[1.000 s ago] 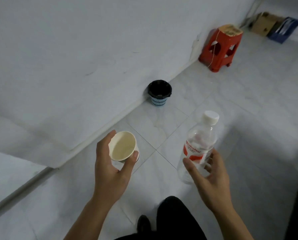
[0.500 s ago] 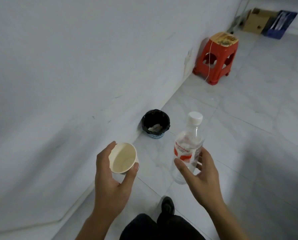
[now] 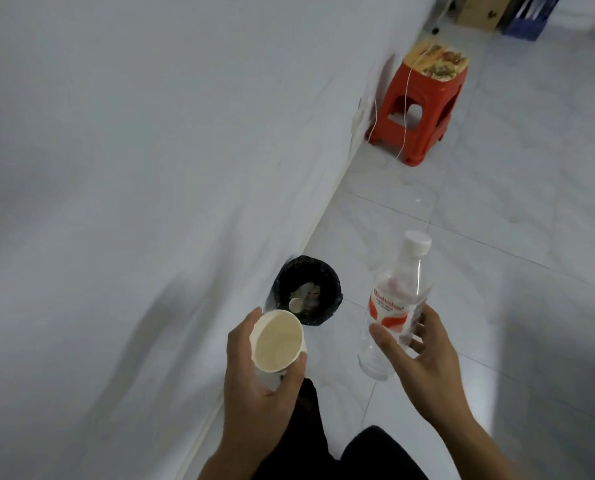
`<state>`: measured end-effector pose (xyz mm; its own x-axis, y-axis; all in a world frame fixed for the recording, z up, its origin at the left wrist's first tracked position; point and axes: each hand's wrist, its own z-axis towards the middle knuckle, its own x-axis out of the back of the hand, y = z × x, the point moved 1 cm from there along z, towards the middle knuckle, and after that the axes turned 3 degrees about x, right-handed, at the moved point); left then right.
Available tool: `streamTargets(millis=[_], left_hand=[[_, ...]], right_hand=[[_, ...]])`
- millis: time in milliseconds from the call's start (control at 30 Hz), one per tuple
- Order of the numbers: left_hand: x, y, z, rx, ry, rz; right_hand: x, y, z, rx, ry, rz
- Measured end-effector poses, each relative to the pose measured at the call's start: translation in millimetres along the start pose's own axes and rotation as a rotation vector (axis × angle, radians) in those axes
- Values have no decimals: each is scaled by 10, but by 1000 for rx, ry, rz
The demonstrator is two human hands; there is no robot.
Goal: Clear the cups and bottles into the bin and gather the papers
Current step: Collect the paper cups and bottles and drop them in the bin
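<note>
My left hand (image 3: 254, 382) grips a white paper cup (image 3: 277, 342), its open mouth turned up toward me and empty inside. My right hand (image 3: 424, 365) holds a clear plastic bottle (image 3: 394, 306) with a white cap and a red and white label, upright and tilted slightly. A small bin (image 3: 306, 294) lined with a black bag stands on the floor against the wall, just beyond the cup. Some rubbish lies inside it. The cup's rim overlaps the bin's near edge in view.
A white wall (image 3: 150, 168) runs along the left. A red plastic stool (image 3: 424, 105) with a white cord draped over it stands by the wall further on. A cardboard box (image 3: 479, 12) and a blue holder (image 3: 531, 15) sit at the far end. My dark trouser legs (image 3: 375, 455) show below.
I have walked closer to the bin, which now sits directly in front of my hands. Both hands keep their hold on the cup and the bottle.
</note>
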<state>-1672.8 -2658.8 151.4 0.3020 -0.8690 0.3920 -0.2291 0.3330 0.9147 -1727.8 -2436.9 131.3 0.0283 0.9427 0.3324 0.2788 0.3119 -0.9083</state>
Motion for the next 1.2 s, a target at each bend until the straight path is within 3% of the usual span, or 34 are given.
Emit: streamTargets(millis=[200, 367, 867, 1033, 1200], left_hand=[[-259, -97, 1182, 31, -167, 70], [-761, -614, 1869, 121, -220, 129], [-2816, -4835, 3190, 365, -205, 521], [-3233, -5867, 3436, 391, -225, 624], [-3422, -6308, 3449, 485, -430, 770]], right_hand=[[-395, -171, 882, -112, 32, 47], [-681, 297, 1535, -248, -23, 22], [-2235, 3942, 3495, -500, -347, -255], [-2664, 4701, 3703, -572, -489, -291], [-2965, 4979, 3811, -596, -386, -261]])
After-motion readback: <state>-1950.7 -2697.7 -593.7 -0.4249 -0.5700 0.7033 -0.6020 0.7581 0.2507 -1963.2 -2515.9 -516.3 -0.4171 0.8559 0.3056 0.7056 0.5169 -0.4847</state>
